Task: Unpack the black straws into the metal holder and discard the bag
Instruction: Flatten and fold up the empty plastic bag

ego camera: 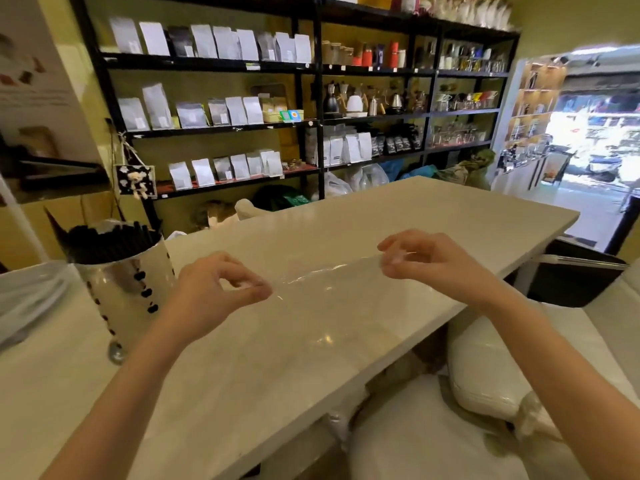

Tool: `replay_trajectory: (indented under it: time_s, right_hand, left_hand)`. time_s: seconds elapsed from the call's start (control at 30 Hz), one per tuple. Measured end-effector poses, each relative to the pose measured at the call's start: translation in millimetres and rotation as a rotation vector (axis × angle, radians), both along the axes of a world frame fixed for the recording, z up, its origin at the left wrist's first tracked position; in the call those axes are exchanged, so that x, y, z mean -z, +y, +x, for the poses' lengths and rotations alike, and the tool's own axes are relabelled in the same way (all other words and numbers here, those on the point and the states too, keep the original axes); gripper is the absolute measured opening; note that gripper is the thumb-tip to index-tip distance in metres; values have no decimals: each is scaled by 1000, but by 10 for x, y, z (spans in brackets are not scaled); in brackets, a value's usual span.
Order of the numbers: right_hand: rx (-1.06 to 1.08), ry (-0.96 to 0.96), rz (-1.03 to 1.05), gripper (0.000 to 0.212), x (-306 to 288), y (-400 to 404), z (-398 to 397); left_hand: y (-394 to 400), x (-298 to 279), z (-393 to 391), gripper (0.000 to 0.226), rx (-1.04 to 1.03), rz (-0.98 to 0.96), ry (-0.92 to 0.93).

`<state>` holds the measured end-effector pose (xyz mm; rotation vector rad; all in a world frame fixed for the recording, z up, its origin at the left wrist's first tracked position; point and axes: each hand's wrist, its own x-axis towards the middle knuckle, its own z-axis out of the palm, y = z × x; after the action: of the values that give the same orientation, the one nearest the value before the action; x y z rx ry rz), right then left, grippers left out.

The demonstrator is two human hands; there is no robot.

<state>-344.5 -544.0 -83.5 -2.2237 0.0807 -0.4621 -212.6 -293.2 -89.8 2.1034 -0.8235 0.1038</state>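
Your desk (398, 216) is the largest thing here, a long pale top running away from you toward the shelves, glossy enough to throw back the light. On its left end stands the metal holder (130, 289), a shiny perforated cylinder, upright and well apart from your left hand. The black straws (107, 242) already stand in it in a thick bunch, leaning a little to the left, so the unpacking part looks done to judge by this.

What remains is the bag (325, 275), a clear, near-invisible film stretched flat just above the desk between your two hands; you can mostly tell it by its creases and glints. It appears empty. Your left hand (214, 292) pinches one end between thumb and fingertips, the other fingers curled loosely. Your right hand (429, 258) pinches the opposite end the same way, thumb to forefinger. Both grips are closed on the film and on nothing else.

Expect the bag to weigh next to nothing, to be limp, slick and prone to cling or drift on any draught. Pinching at the ends works while it is taut, but for carrying you would do better to gather it into one palm and crumple it, so that it cannot slip free. No bin is visible from here.
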Motion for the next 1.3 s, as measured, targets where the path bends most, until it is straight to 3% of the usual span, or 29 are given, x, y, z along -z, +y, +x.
replay_trajectory:
  time_s: [0.1, 0.2, 0.3, 0.37, 0.5, 0.6, 0.67, 0.83, 1.0, 1.07, 1.2, 1.3]
  right_hand:
    - [-181, 17, 160, 11, -31, 141, -244]
    - [-201, 85, 317, 21, 131, 298, -441]
    - [-214, 316, 449, 22, 546, 466, -544]
    - [-254, 483, 662, 22, 943, 620, -620]
    - [-214, 626, 1477, 41, 1821, 1064, -879]
    - [-90, 657, 1698, 46, 2539, 1480, -1080]
    - [-10, 766, 1630, 52, 3034, 1716, -1150]
    - [13, 1045, 1006, 31, 4183, 2364, -1240]
    - [100, 962, 782, 30, 5622, 2838, -1026]
    - [49, 939, 747, 27, 6248, 2937, -906]
    - [-54, 796, 482, 46, 7285, 3145, -651]
    - [-130, 716, 251, 37, 8033, 3244, -470]
  left_hand:
    - [266, -16, -360, 19, 84, 25, 192]
    - [517, 166, -791, 21, 227, 135, 405]
    - [735, 650, -1226, 15, 341, 209, 656]
    - [893, 1105, -1503, 17, 361, 161, 863]
    - [1236, 2076, -1980, 20, 120, -60, 1226]
    - [1396, 2745, -2333, 21, -205, -295, 1393]
    - [1459, 3166, -2519, 16, -460, -463, 1408]
    - [1593, 4246, -2708, 8, -840, -520, 1368]
    - [1766, 5518, -2570, 9, -1059, -504, 1255]
    - [1891, 6068, -2468, 7, -1072, -481, 1222]
    - [2115, 7153, -2105, 4, -1088, -474, 1159]
    - [2233, 7824, -1811, 6, -1154, -531, 1156]
